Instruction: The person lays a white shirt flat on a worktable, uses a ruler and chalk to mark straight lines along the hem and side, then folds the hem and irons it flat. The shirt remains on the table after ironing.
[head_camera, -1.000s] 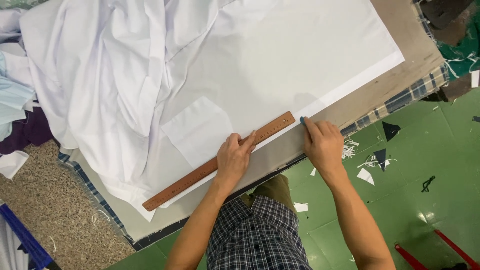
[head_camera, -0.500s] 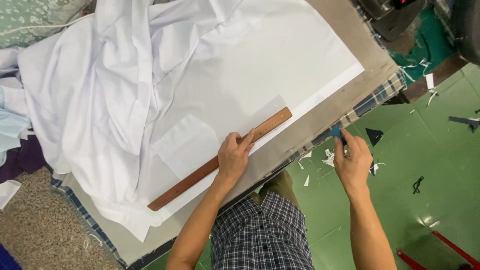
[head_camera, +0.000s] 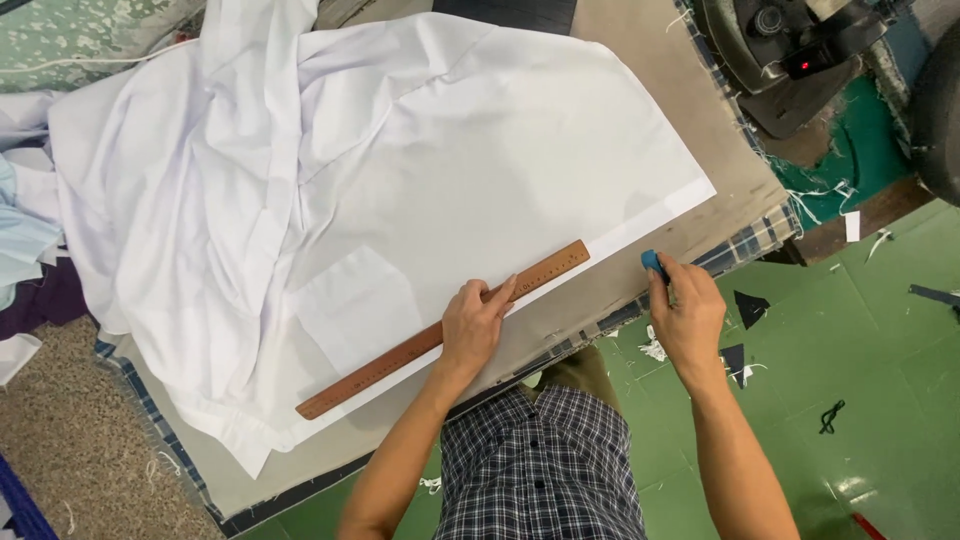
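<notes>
A long brown wooden ruler (head_camera: 400, 355) lies along the near edge of a white shirt (head_camera: 380, 180) spread on a padded table (head_camera: 680, 130). My left hand (head_camera: 475, 325) presses flat on the ruler near its middle. My right hand (head_camera: 685, 315) is off the cloth at the table's near edge, pinching a small blue piece of chalk (head_camera: 654, 263) between its fingertips. A chest pocket (head_camera: 355, 305) shows on the shirt just beyond the ruler.
A dark machine with a red light (head_camera: 800, 55) stands at the far right. Bundled cloth (head_camera: 25, 250) hangs off the table's left side. Fabric scraps (head_camera: 745, 310) litter the green floor (head_camera: 880, 350). A checked cover edges the table (head_camera: 750, 240).
My right hand left the ruler's right end and drew back off the shirt to the table edge with the blue chalk. My left hand stayed on the ruler. The view shifted.
</notes>
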